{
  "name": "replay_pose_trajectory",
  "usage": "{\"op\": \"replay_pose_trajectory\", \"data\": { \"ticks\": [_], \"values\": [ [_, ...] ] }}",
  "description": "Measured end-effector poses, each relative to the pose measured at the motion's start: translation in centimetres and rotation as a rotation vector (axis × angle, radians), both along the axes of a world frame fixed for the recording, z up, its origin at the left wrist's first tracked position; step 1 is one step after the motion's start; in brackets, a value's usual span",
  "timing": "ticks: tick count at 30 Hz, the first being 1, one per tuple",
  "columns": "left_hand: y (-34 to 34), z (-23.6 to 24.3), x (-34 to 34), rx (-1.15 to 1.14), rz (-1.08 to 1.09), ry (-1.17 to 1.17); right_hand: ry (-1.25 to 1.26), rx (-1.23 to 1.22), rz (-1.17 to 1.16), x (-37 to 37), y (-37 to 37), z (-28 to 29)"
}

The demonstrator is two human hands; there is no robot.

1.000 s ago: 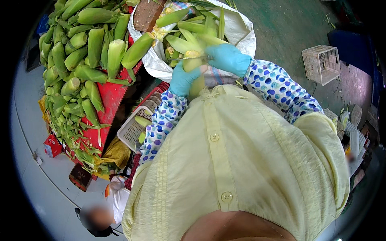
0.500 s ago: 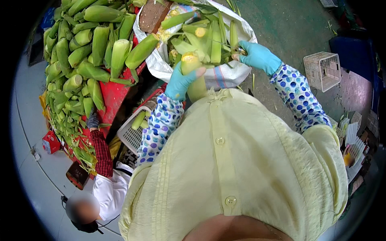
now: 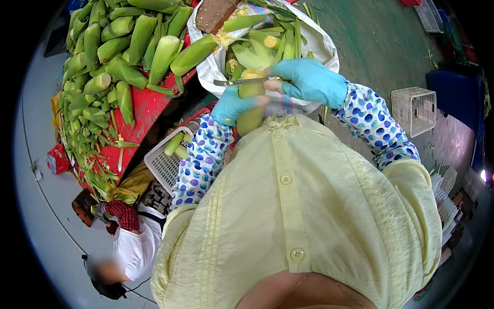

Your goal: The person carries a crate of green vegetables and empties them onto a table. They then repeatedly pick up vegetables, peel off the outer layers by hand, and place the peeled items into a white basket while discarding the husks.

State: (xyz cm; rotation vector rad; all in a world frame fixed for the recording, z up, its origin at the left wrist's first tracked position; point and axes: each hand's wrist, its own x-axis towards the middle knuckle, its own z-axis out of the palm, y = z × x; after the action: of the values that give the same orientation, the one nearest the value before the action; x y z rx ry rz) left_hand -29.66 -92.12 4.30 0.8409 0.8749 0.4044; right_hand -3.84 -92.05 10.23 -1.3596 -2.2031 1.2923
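Observation:
My left hand (image 3: 230, 107), in a blue glove with bare fingertips, is wrapped round a green ear of corn (image 3: 249, 122) held upright against my front. My right hand (image 3: 312, 81), gloved the same way, grips a knife (image 3: 229, 82). Its blade lies across the top end of the ear, where yellow shows. Just beyond both hands an open white woven sack (image 3: 328, 47) holds loose green husks (image 3: 289, 45) and cut ends. The lower part of the ear is partly hidden by my shirt.
Unhusked corn (image 3: 141, 38) is heaped on a red table (image 3: 146, 116) at left. A brick (image 3: 215, 14) rests at the sack's rim. A crate (image 3: 163, 172) stands by my left arm, another crate (image 3: 414, 110) at right. A co-worker (image 3: 141, 237) is at lower left.
My right hand has moved left from the sack's right rim, bringing the knife onto the ear's top. The co-worker's arm has drawn back from the corn pile toward a container.

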Motion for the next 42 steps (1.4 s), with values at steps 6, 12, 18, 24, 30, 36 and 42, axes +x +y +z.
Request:
{"op": "replay_pose_trajectory", "data": {
  "ticks": [6,12,18,24,30,36,42],
  "values": [
    [-1.2,-0.2,-0.4,0.059,0.152,0.055,-0.075,0.018,0.043,2.2,0.1,-3.8],
    [-0.8,-1.5,-2.4,-0.033,0.200,0.099,-0.132,-0.348,-0.181,8.0,-0.4,-1.7],
    [0.0,1.6,-1.2,-0.032,0.074,0.103,0.055,-0.019,-0.007,1.1,0.6,-1.6],
    [0.5,2.6,-0.6,-0.088,-0.042,0.112,0.139,0.111,0.033,0.4,0.7,-2.4],
    [0.5,3.5,-0.4,-0.012,-0.062,0.082,0.183,0.132,0.065,2.2,0.8,-4.1],
    [0.5,2.0,-1.8,0.117,0.074,0.152,0.017,-0.136,-0.134,9.3,-1.2,-4.9],
    [0.8,1.4,2.2,0.480,0.063,0.325,0.075,0.283,-0.080,0.6,-0.2,-2.1]
  ]
}}
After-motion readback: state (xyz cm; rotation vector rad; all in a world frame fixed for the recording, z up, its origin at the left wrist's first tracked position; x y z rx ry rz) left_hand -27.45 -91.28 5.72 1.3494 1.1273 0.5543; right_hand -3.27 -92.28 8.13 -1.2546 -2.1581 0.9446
